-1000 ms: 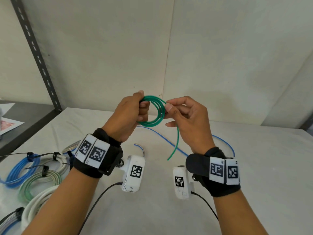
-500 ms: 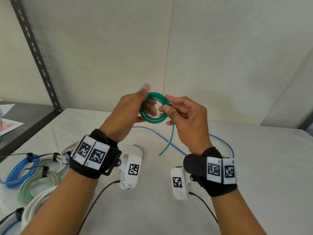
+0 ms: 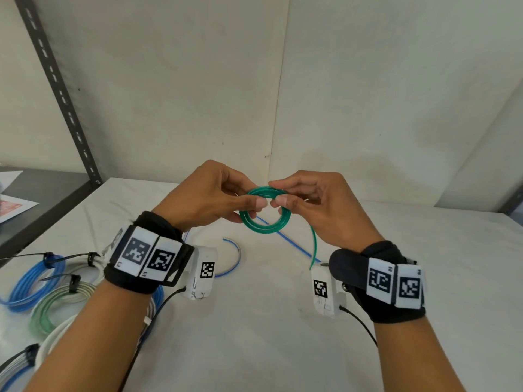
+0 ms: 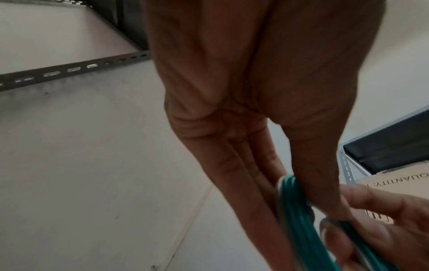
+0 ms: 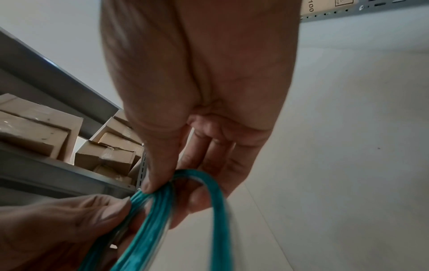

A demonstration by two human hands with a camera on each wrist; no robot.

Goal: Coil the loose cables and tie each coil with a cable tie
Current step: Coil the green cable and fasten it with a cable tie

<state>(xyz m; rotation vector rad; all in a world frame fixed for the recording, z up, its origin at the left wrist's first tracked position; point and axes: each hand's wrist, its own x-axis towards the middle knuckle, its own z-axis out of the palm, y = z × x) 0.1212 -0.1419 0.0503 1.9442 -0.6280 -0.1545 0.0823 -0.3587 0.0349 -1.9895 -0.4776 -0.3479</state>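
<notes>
Green cable coil (image 3: 265, 219) pinched by left hand (image 3: 209, 193) and right hand (image 3: 325, 205) above table (image 3: 254, 321)

Storeroom: slotted metal shelving (image 5: 58, 176) holding cardboard boxes (image 5: 104, 157).

A green cable (image 3: 265, 219) with a smooth, glossy plastic jacket. The table (image 3: 283, 335) is covered in matt white cloth, faintly creased. Black fabric wrist straps (image 3: 147, 250) carry matt printed paper-like tags. A slotted shelf post (image 3: 60, 91) looks like dull grey painted metal. Cardboard boxes (image 5: 37, 132) are rough brown.
</notes>
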